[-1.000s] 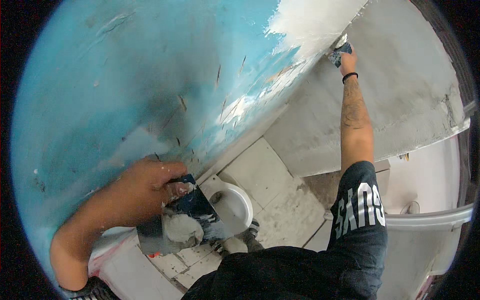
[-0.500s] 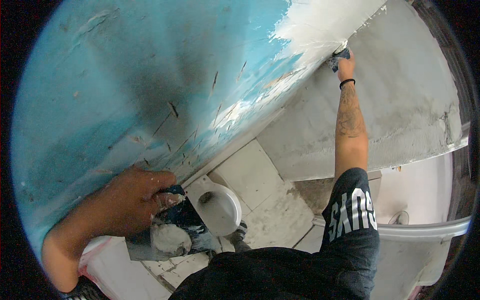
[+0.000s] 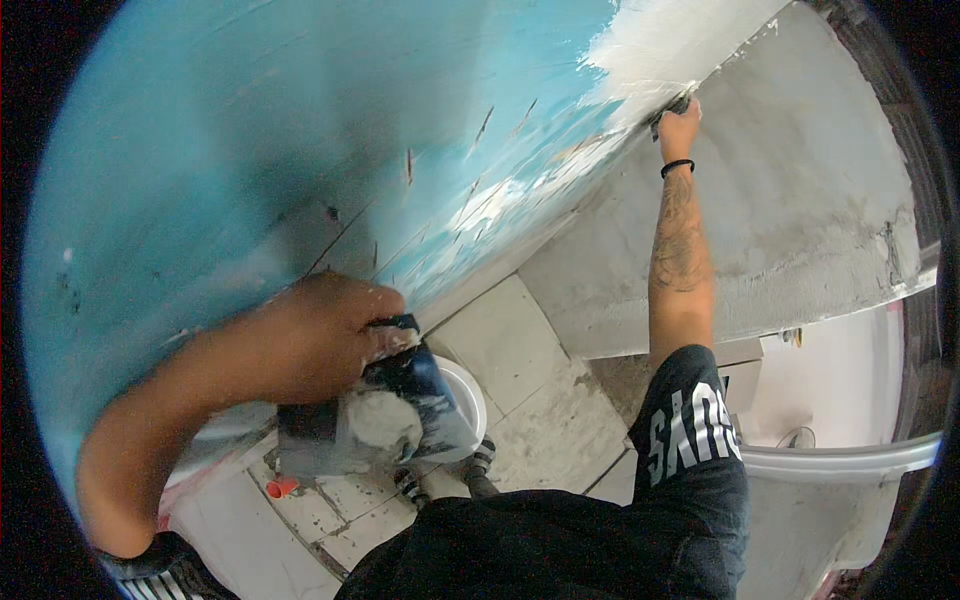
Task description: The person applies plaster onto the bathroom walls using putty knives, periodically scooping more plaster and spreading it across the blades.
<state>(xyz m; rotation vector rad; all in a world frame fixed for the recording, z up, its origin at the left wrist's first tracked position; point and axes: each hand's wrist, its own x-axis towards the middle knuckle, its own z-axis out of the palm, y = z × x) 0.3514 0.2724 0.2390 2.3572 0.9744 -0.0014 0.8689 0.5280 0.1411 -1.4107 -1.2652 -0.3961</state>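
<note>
My left hand (image 3: 350, 325) is closed on the dark handle of a wide plastering spatula (image 3: 435, 405), low beside the blue wall (image 3: 250, 130). A lump of pale grey plaster (image 3: 385, 418) sits on its broad blade. My right arm reaches far out, and my right hand (image 3: 682, 132) grips a dark putty knife (image 3: 668, 113) against the corner where the blue wall meets the grey wall (image 3: 780, 180). Its edge is mostly hidden by the hand. A white plaster coat (image 3: 665, 40) covers the blue paint next to it.
A white bucket (image 3: 478, 395) stands on the tiled floor (image 3: 510, 330) behind the spatula. My feet (image 3: 480, 462) are beside it. A small red-orange piece (image 3: 282, 487) lies on the floor at left. White rims, one a curved ledge (image 3: 840, 460), stand at right. Dark scratches mark the blue wall.
My left hand and the loaded spatula have moved right and slightly up, covering part of the bucket. My right hand with the putty knife has shifted slightly left along the corner.
</note>
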